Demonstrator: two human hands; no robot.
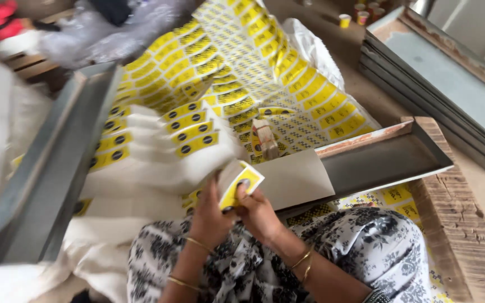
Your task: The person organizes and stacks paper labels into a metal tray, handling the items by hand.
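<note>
A bare concrete floor (366, 84) is seen spread with sheets of yellow labels (265, 62), beside which grey metal trays (439, 78) are stacked; one shallow tray (383, 160) is laid across the sheets, a strip of corrugated cardboard (456, 224) set at its side

One head-worn camera looks steeply down, close over the lap, tilted toward the floor ahead.
</note>
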